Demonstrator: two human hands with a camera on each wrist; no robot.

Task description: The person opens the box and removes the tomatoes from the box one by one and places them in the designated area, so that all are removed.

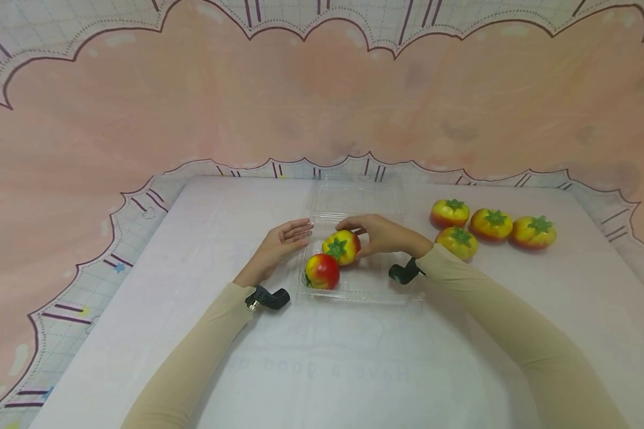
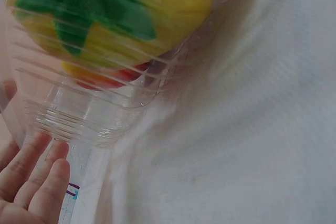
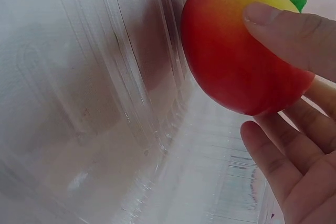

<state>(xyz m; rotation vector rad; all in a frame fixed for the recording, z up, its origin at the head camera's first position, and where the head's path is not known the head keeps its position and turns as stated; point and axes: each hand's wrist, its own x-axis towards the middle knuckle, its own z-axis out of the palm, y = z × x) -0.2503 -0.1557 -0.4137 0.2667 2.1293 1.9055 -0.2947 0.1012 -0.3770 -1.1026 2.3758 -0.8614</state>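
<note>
A clear plastic clamshell box [image 1: 375, 280] lies on the table with its lid [image 1: 356, 199] folded back. My right hand [image 1: 381, 235] holds a yellow-and-red toy tomato [image 1: 341, 247] over the box, thumb on one side and fingers on the other. In the right wrist view, the thumb presses the red flank of this tomato [image 3: 241, 51]. Another toy tomato [image 1: 322, 271] lies tilted in the box's front left corner. My left hand [image 1: 279, 244] is beside the box's left wall, fingers extended; whether they touch the plastic I cannot tell. The left wrist view shows a tomato [image 2: 173, 3] through the ribbed wall.
Several more toy tomatoes [image 1: 491, 224] sit in a group on the white table [image 1: 300, 369] to the right of the box, near the right forearm. A patterned pink and white cloth [image 1: 322, 107] hangs behind the table.
</note>
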